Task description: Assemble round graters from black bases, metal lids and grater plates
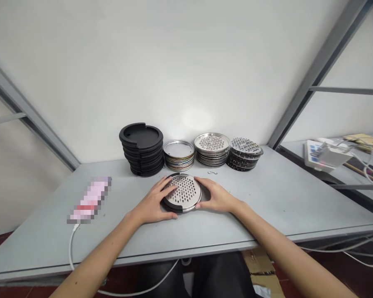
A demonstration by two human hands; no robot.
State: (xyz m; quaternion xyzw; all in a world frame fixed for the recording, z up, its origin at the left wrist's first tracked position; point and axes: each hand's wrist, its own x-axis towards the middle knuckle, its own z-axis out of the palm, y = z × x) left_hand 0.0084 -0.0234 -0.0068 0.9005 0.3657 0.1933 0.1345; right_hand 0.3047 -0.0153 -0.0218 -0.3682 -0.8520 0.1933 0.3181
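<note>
A round metal grater disc [186, 193] with a black rim piece [173, 205] around its left side lies in front of me. My left hand [157, 200] grips the black side, with fingers over the top edge and the thumb at the lower edge. From the right, my right hand [213, 194] holds the metal edge between thumb and fingers. Behind stand a stack of black round holders [143, 151], a stack of plain metal discs [178, 155], a stack of rimmed grater plates [211, 147] and a stack of bare grater discs [245, 153].
A blurred phone [90, 199] lies on the grey table [257, 207] at left, its white cable [71, 248] running over the front edge. A small metal clip [212, 172] sits before the stacks. Sloping metal frame bars [323, 70] flank the table; a power strip [318, 156] is beyond at right.
</note>
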